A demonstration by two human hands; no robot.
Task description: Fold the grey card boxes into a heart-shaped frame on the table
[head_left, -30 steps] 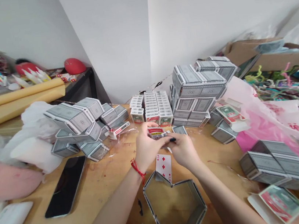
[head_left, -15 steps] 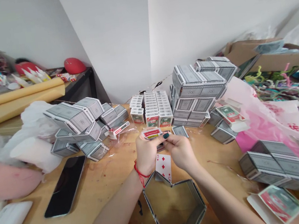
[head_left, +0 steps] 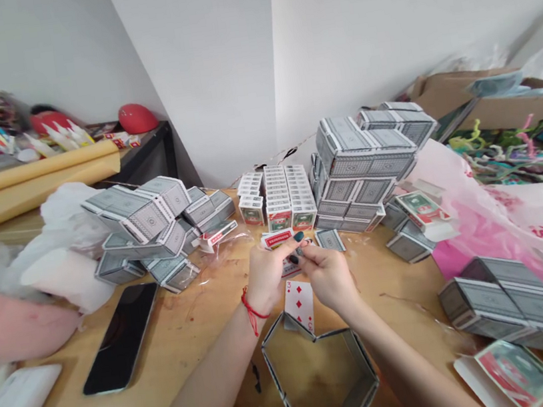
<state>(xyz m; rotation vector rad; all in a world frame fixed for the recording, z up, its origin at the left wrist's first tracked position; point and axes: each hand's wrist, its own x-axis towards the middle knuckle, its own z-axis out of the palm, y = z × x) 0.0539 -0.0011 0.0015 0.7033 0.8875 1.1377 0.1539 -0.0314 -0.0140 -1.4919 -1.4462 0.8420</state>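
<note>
My left hand (head_left: 270,272) and my right hand (head_left: 331,277) meet above the middle of the table, fingers pinched close together. What sits between the fingertips is small and mostly hidden. Under and just beyond my left fingers shows a flat piece with red and yellow print (head_left: 277,238), partly covered. A three of diamonds (head_left: 299,302) lies face up below my hands. It touches or overlaps a notched ring of joined cards (head_left: 361,359) standing between my forearms. Beyond my right hand lies a grey-backed card piece (head_left: 330,241).
Card-covered block structures stand at left (head_left: 134,213) and right (head_left: 364,163). Rows of card boxes (head_left: 278,196) are at the back. A phone (head_left: 121,339) lies left. An opened card box (head_left: 517,371) and a card block (head_left: 513,304) lie right, beside plastic bags (head_left: 516,216).
My hands stay together in nearly the same place. The left fingers have shifted, so a second dark nail and more of the printed piece show. The whole view has slid slightly.
</note>
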